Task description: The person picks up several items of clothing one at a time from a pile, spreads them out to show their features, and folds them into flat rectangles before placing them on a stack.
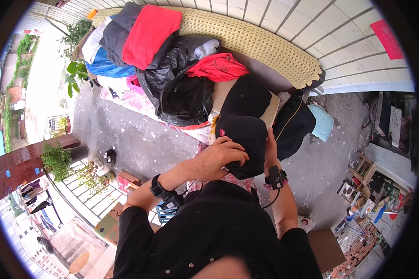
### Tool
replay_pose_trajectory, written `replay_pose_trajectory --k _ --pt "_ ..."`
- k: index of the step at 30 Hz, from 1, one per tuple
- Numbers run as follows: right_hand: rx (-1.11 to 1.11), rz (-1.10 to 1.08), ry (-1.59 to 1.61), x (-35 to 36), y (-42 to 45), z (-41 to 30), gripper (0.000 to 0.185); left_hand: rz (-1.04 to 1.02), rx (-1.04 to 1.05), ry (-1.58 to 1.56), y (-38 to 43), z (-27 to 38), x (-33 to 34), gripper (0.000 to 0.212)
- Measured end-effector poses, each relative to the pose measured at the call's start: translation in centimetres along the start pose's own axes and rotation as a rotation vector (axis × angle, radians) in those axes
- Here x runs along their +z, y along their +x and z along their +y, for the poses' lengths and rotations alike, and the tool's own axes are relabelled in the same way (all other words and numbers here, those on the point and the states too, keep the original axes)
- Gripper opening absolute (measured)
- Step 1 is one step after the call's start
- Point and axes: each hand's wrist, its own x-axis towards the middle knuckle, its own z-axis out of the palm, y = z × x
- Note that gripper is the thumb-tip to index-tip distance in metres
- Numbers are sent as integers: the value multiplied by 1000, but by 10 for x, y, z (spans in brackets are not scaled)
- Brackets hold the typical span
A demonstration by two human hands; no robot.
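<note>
Black folded cloth (246,134), apparently a garment with a small red tag, is held close in front of my body. My left hand (227,153) curls its fingers over the near left side of it. Along its right edge lies my right hand (271,150), thumb side up, partly hidden by the cloth. Just beyond, more black cloth (246,96) is spread on the sofa seat. A dark garment with a gold-coloured zip (295,122) hangs at the seat's right end. Left of the spread cloth sits a black plastic bag (186,99).
A red garment with lettering (218,68), a folded red cloth (153,36) and dark grey clothing (118,38) are piled on the sofa. A yellow openwork cover (244,35) drapes its back. Potted plants (57,160) stand by the railing at left; clutter (366,205) lies at right.
</note>
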Motion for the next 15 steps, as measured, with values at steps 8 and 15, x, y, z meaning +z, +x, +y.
replay_pose_trajectory --k 8,15 --pt "-159 330 -510 57 6 -47 50 151 111 30 17 2 -24 42" --pt "-73 422 -257 -38 97 -11 43 525 -232 4 -20 -95 -35 19"
